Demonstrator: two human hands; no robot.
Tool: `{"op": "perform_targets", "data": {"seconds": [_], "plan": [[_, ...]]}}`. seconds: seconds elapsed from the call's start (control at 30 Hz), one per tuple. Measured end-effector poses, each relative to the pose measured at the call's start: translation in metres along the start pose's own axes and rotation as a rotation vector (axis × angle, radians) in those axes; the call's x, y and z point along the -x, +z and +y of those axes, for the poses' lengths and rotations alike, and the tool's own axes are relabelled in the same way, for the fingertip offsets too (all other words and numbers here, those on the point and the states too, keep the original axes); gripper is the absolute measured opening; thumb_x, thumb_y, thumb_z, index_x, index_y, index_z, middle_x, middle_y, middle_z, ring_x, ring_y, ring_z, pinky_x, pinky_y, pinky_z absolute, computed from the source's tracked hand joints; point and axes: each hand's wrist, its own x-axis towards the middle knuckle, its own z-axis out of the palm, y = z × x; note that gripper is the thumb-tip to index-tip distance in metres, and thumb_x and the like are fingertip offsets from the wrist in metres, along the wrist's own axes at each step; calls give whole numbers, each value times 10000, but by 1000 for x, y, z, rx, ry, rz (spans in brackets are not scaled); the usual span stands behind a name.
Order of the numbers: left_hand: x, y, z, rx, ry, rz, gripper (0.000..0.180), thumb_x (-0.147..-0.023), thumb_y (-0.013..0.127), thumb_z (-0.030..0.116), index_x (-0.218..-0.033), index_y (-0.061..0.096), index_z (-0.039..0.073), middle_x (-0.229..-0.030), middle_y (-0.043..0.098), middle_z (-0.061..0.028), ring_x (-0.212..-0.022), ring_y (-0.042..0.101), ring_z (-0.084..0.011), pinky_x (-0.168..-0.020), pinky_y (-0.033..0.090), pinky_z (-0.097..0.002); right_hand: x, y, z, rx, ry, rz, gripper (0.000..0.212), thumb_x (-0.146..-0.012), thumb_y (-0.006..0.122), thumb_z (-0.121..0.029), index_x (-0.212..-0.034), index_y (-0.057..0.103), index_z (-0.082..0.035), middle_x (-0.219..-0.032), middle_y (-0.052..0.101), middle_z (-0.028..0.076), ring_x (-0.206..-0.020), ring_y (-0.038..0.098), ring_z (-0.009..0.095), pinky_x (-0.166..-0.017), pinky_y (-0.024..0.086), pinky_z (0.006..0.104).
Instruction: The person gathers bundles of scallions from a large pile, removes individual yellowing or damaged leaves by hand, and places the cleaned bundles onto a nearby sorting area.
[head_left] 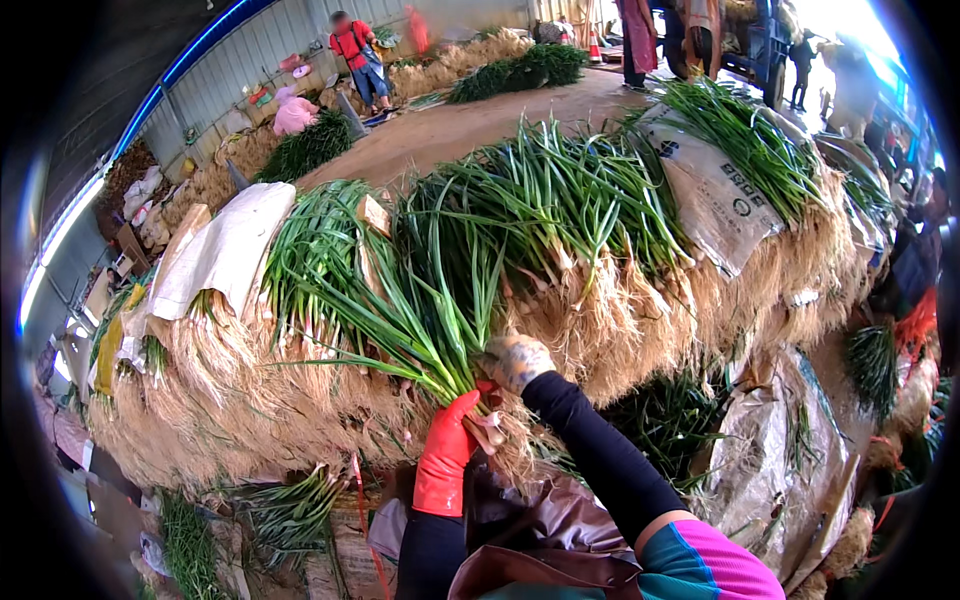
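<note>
Green-onion bunch (437,350) at the near side of the onion pile (565,200), its stems clamped in the fingers of the left hand (447,445); whether the right hand's (517,362) fingers grip is unclear.

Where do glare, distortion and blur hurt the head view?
Head view: white glare washes out upper right, beside a blue metal vehicle; a long white strip bends along left rim; corners fall black; far-right background looks soft; glossy orange-red-gloved left hand and pale, stained-gloved right hand read clearly.
</note>
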Motion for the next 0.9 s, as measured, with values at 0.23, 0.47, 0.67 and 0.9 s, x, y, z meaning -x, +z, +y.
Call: {"op": "perform_targets", "data": {"seconds": [0.23,0.47,0.67,0.9], "plan": [[-2,-11,-5,138,142,74,243,-835,520,185,-1020,534,28,-1066,565,-143,-750,562,-208,-548,483,-383,60,-12,19,-954,475,474,93,-802,651,-127,-856,637,-54,-730,643,88,-604,586,127,-588,501,265],[-9,6,2,578,515,-346,440,-920,411,249,-1342,351,138,-1369,369,-152,-1115,526,-287,-990,370,-488,43,-39,49,57,-16,-263,242,-870,499,-284,-941,624,-90,-811,637,135,-718,623,263,-644,514,403],[-19,21,9,458,278,-409,580,-889,460,284,-1395,235,110,-1301,436,-193,-919,600,-250,-786,493,-420,-68,-37,16,323,341,132,192,-805,522,-203,-845,657,-73,-838,661,145,-804,651,282,-661,521,382],[-15,5,5,326,210,-184,413,-881,462,203,-1229,434,-18,-1397,307,-187,-1272,333,-331,-982,375,-458,43,-9,5,213,-10,63,228,-755,621,-272,-910,610,-105,-747,642,116,-657,626,289,-577,499,387]]}}
